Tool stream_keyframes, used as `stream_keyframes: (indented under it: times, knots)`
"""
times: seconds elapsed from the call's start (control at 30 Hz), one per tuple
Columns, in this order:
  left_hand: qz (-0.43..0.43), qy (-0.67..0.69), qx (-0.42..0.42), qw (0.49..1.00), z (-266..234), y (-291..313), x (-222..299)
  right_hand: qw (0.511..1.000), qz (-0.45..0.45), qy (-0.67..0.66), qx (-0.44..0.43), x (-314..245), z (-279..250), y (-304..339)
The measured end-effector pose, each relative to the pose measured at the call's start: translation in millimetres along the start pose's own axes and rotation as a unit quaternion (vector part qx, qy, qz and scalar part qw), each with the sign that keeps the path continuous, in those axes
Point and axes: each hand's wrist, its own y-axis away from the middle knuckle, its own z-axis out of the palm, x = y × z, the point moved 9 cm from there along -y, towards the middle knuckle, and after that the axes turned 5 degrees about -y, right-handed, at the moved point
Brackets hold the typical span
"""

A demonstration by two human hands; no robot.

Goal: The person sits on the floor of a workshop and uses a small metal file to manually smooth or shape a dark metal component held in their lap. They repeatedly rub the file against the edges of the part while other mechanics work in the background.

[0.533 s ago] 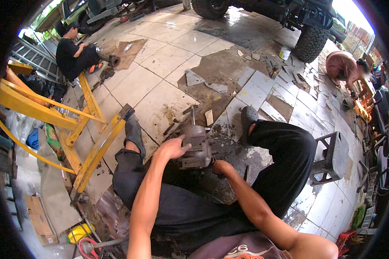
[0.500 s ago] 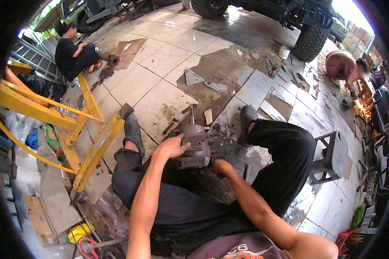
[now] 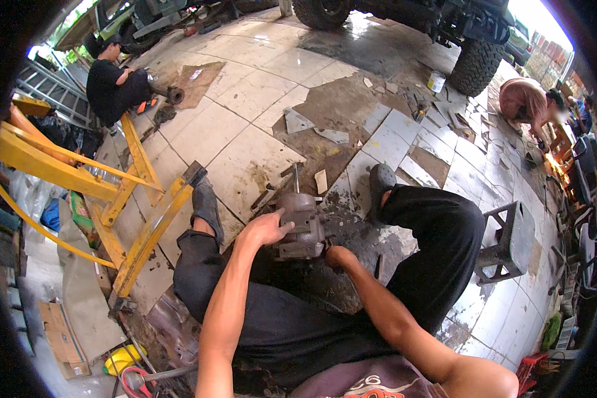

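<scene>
Between my spread legs a grey-brown metal casing, like a small gearbox (image 3: 302,215), sits on the dirty floor. A bright shaft (image 3: 296,178) sticks out of its far end. My left hand (image 3: 265,229) grips the casing's left side, fingers bent over its top. At the casing's near right corner, my right hand (image 3: 339,257) is closed in a fist. Whatever it holds there is hidden by the fingers.
A yellow steel frame (image 3: 142,235) stands close on my left. To the right is a dark plastic stool (image 3: 511,242). Broken tiles (image 3: 298,121) lie ahead, before a vehicle's tyre (image 3: 476,66). One person (image 3: 116,83) sits far left; another (image 3: 527,103) bends near sparks at right.
The casing and both hands stay in nearly the same place, with only a slight shift of my left hand. The sparks at the far right have shrunk.
</scene>
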Motion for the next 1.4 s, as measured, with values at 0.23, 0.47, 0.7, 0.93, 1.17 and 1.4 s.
stream_keyframes:
  times: [0.23, 0.47, 0.7, 0.93, 1.17, 1.4]
  knots:
    - [-0.071, 0.018, 0.004, 0.997, 11.6, 27.9, -52.2, 0.989, -0.01, 0.141, -0.03, -62.0, 12.6, 9.0]
    - [-0.034, 0.003, 0.005, 0.999, 6.1, 8.1, -30.8, 0.981, -0.08, 0.167, -0.061, -0.5, 38.5, -20.9]
    - [-0.056, 0.005, 0.019, 0.998, 11.9, 21.4, -48.3, 0.998, 0.032, 0.031, -0.041, -56.2, -1.2, 24.5]
    - [-0.051, 0.009, -0.008, 0.999, 9.5, 17.0, -36.0, 0.996, 0.082, -0.032, 0.019, -41.0, -6.9, 20.9]
    - [-0.046, -0.001, 0.009, 0.999, 8.4, 17.9, -35.2, 0.989, 0.126, -0.057, 0.059, -41.0, -16.2, 28.0]
    - [-0.065, 0.007, 0.004, 0.998, 7.6, 23.8, -44.6, 0.993, 0.018, 0.067, -0.097, -73.3, -11.7, 30.8]
